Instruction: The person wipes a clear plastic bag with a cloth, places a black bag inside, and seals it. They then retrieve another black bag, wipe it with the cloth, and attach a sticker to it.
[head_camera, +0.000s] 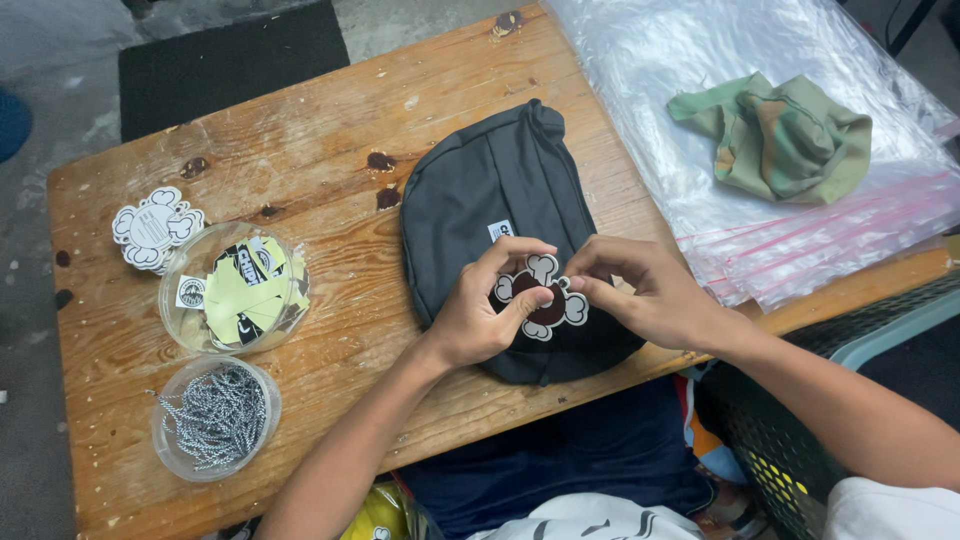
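A dark grey cap (500, 190) lies flat on the wooden table (330, 130), with a small white label on it. Over its near part, my left hand (487, 310) and my right hand (640, 290) together pinch a die-cut tag (545, 300), white with a dark centre and knobbed corners. My left thumb and forefinger hold its left side. My right fingertips grip its right edge. Whether the tag is fastened to the cap cannot be told.
At the left stand a clear tub of yellow and black stickers (238, 290), a clear tub of small metal chains (215, 415), and a stack of white die-cut tags (152, 228). Clear plastic bags (780, 230) with a green camouflage cap (785, 135) cover the right.
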